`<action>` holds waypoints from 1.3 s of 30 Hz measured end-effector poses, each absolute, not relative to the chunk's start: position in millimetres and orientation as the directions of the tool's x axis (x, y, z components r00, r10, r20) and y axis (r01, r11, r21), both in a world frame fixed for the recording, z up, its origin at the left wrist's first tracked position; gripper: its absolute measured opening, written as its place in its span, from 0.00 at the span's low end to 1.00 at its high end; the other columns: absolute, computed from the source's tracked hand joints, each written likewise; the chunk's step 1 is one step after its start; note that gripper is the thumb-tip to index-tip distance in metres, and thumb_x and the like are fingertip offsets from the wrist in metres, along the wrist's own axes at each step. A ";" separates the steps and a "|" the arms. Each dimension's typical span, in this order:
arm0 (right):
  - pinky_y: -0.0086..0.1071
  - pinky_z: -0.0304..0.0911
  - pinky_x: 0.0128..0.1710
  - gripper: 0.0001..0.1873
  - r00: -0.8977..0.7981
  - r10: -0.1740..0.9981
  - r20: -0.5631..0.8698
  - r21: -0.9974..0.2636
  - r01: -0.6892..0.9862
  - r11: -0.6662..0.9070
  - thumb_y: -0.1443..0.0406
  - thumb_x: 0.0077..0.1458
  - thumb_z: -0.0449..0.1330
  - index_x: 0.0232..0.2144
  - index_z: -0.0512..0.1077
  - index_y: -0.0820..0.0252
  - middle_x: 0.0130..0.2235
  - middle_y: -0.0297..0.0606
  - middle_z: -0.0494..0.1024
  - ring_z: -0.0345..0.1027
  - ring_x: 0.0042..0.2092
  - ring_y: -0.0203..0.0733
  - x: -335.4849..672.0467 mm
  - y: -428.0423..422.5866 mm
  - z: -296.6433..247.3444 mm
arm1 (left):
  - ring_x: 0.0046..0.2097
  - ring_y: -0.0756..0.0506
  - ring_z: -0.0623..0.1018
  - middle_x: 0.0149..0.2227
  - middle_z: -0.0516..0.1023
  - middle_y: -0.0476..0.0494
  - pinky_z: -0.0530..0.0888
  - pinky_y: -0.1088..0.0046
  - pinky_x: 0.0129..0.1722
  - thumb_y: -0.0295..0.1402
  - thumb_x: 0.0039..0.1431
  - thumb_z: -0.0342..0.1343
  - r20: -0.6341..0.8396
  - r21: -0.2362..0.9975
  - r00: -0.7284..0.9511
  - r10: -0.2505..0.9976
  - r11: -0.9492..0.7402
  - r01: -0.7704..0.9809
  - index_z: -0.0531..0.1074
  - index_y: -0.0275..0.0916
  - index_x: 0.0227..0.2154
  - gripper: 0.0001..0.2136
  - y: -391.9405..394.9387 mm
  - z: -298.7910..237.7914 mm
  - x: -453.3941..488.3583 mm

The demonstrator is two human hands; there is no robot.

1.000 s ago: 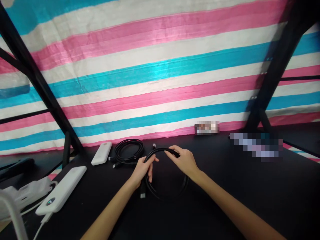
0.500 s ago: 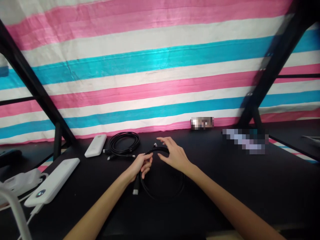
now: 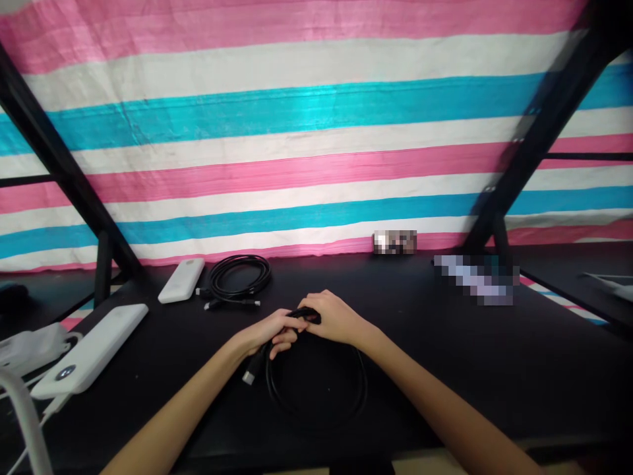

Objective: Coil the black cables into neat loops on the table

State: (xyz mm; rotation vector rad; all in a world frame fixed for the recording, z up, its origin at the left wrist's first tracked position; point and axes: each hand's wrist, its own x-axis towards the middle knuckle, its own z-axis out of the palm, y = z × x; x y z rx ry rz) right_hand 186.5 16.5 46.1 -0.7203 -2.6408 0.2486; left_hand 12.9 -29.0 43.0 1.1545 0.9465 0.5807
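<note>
A black cable (image 3: 364, 382) hangs in a loose loop over the dark tabletop, and both my hands grip the top of it. My left hand (image 3: 277, 330) is closed round the cable on the left, where one plug (image 3: 248, 377) with a silver metal end sticks out below the fingers. Right beside it, my right hand (image 3: 332, 319) curls its fingers over the same bundle, the fingertips close to my left thumb. The cable's other end is hidden by my hands.
Behind my left hand lies a coiled black cable (image 3: 241, 277) with several plugs. White power banks (image 3: 181, 280) (image 3: 93, 349) and a white charger (image 3: 34, 346) are at the left. Blurred-out items (image 3: 394, 242) (image 3: 475, 280) lie at the back and right. Black frame legs (image 3: 514, 178) stand before a striped sheet (image 3: 297, 155).
My right hand, open above the cable before, has come down and closed on it beside my left hand. The plug below my left hand has swung slightly left.
</note>
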 end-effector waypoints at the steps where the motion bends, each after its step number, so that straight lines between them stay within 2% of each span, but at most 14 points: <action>1: 0.30 0.54 0.34 0.04 -0.796 0.530 0.293 -0.254 0.470 0.845 0.65 0.50 0.59 0.29 0.71 0.61 0.29 0.35 0.74 0.66 0.31 0.37 185.9 16.7 45.7 | 0.10 0.56 0.53 0.09 0.51 0.60 0.49 0.81 0.09 0.35 0.53 0.53 -0.328 0.941 0.509 0.796 0.324 0.099 0.61 0.38 0.21 0.10 -28.9 43.0 13.3; 4: 0.28 0.51 0.29 0.06 -0.785 0.571 0.239 -0.199 0.536 0.820 0.64 0.50 0.59 0.24 0.69 0.60 0.27 0.34 0.74 0.66 0.29 0.36 184.1 16.4 44.2 | 0.09 0.56 0.54 0.09 0.50 0.59 0.47 0.80 0.09 0.36 0.54 0.50 -0.337 0.941 0.504 0.796 0.298 0.158 0.58 0.38 0.17 0.14 -28.0 41.9 15.2; 9: 0.29 0.49 0.26 0.12 -0.729 0.665 0.163 -0.128 0.652 0.747 0.59 0.53 0.54 0.24 0.73 0.59 0.28 0.39 0.78 0.70 0.30 0.41 181.5 13.3 45.4 | 0.09 0.55 0.58 0.08 0.50 0.57 0.49 0.79 0.10 0.36 0.53 0.49 -0.330 0.943 0.467 0.820 0.269 0.195 0.51 0.39 0.12 0.18 -29.5 41.8 18.6; 15: 0.29 0.53 0.27 0.13 -0.637 0.753 0.166 -0.145 0.740 0.657 0.58 0.51 0.55 0.24 0.75 0.56 0.28 0.39 0.79 0.72 0.32 0.43 183.4 14.8 47.6 | 0.11 0.52 0.63 0.09 0.59 0.53 0.53 0.78 0.11 0.35 0.51 0.51 -0.305 0.935 0.527 0.793 0.355 0.005 0.55 0.39 0.12 0.16 -26.1 35.2 17.6; 18: 0.29 0.56 0.30 0.11 -0.588 0.780 0.214 -0.237 0.744 0.625 0.57 0.50 0.57 0.25 0.74 0.55 0.29 0.36 0.79 0.72 0.33 0.42 186.0 17.5 46.8 | 0.09 0.52 0.60 0.07 0.58 0.50 0.50 0.77 0.09 0.32 0.48 0.49 -0.252 0.914 0.568 0.784 0.385 -0.126 0.54 0.39 0.07 0.17 -16.3 26.8 15.9; 20: 0.29 0.57 0.32 0.07 -0.543 0.787 0.293 -0.346 0.707 0.616 0.59 0.49 0.59 0.29 0.74 0.53 0.31 0.33 0.79 0.72 0.36 0.41 188.0 20.4 45.3 | 0.08 0.54 0.57 0.05 0.55 0.50 0.49 0.77 0.09 0.31 0.45 0.49 -0.244 0.877 0.590 0.769 0.435 -0.205 0.53 0.39 0.05 0.18 -11.2 25.9 12.8; 22: 0.30 0.59 0.35 0.12 -0.455 0.807 0.377 -0.485 0.645 0.590 0.60 0.47 0.60 0.38 0.71 0.51 0.36 0.31 0.78 0.71 0.39 0.39 190.2 25.4 42.2 | 0.08 0.55 0.55 0.05 0.53 0.51 0.50 0.78 0.10 0.30 0.44 0.49 -0.237 0.839 0.573 0.785 0.463 -0.287 0.52 0.39 0.05 0.18 -9.4 30.2 7.7; 24: 0.31 0.61 0.37 0.19 -0.340 0.850 0.401 -0.627 0.574 0.526 0.61 0.47 0.61 0.44 0.68 0.51 0.38 0.32 0.77 0.71 0.41 0.39 192.0 32.9 36.9 | 0.09 0.55 0.55 0.06 0.53 0.51 0.52 0.78 0.11 0.30 0.45 0.48 -0.211 0.814 0.487 0.847 0.428 -0.392 0.50 0.39 0.06 0.17 -10.4 37.2 2.0; 26: 0.29 0.64 0.33 0.21 -0.266 0.907 0.328 -0.760 0.496 0.420 0.62 0.47 0.61 0.46 0.67 0.53 0.37 0.34 0.77 0.71 0.37 0.38 192.9 41.5 30.0 | 0.10 0.55 0.54 0.07 0.52 0.52 0.53 0.78 0.12 0.29 0.46 0.47 -0.174 0.792 0.340 0.924 0.336 -0.510 0.49 0.39 0.07 0.17 -12.4 43.4 -1.9; 29: 0.25 0.62 0.20 0.19 -0.306 0.945 0.117 -0.888 0.393 0.237 0.64 0.49 0.58 0.45 0.67 0.59 0.32 0.36 0.77 0.70 0.27 0.35 192.4 51.7 19.8 | 0.11 0.55 0.53 0.08 0.51 0.53 0.53 0.78 0.12 0.29 0.48 0.46 -0.136 0.773 0.086 0.987 0.160 -0.614 0.48 0.39 0.10 0.16 -13.4 46.7 -2.2; 31: 0.23 0.58 0.14 0.16 -0.352 0.936 0.033 -0.907 0.382 0.176 0.66 0.49 0.57 0.43 0.69 0.62 0.29 0.35 0.77 0.66 0.20 0.32 192.0 55.3 15.2 | 0.12 0.56 0.53 0.10 0.51 0.55 0.53 0.79 0.13 0.32 0.49 0.46 -0.146 0.817 -0.022 0.989 0.108 -0.566 0.49 0.39 0.12 0.15 -12.6 45.1 0.5; 33: 0.22 0.55 0.12 0.12 -0.350 0.936 0.032 -0.904 0.388 0.177 0.68 0.48 0.56 0.38 0.71 0.62 0.27 0.33 0.76 0.61 0.16 0.28 192.6 57.3 13.1 | 0.13 0.56 0.55 0.11 0.53 0.57 0.54 0.80 0.14 0.36 0.50 0.47 -0.169 0.884 -0.073 0.983 0.118 -0.453 0.50 0.39 0.15 0.14 -11.5 41.4 3.6; 36: 0.21 0.49 0.11 0.08 -0.262 0.964 0.049 -0.933 0.333 0.138 0.69 0.47 0.55 0.32 0.72 0.62 0.24 0.31 0.73 0.53 0.13 0.24 195.3 59.9 14.0 | 0.13 0.56 0.58 0.12 0.61 0.54 0.53 0.81 0.13 0.37 0.50 0.48 -0.208 0.940 -0.088 0.974 0.174 -0.293 0.56 0.38 0.17 0.11 -10.9 34.3 6.7; 39: 0.21 0.39 0.10 0.06 -0.160 0.987 -0.026 -0.983 0.182 0.004 0.64 0.47 0.57 0.25 0.71 0.62 0.17 0.26 0.64 0.44 0.13 0.23 199.6 63.2 17.6 | 0.12 0.55 0.60 0.14 0.68 0.50 0.50 0.80 0.11 0.34 0.50 0.49 -0.233 0.957 -0.073 0.970 0.214 -0.198 0.63 0.35 0.22 0.07 -11.1 28.2 8.4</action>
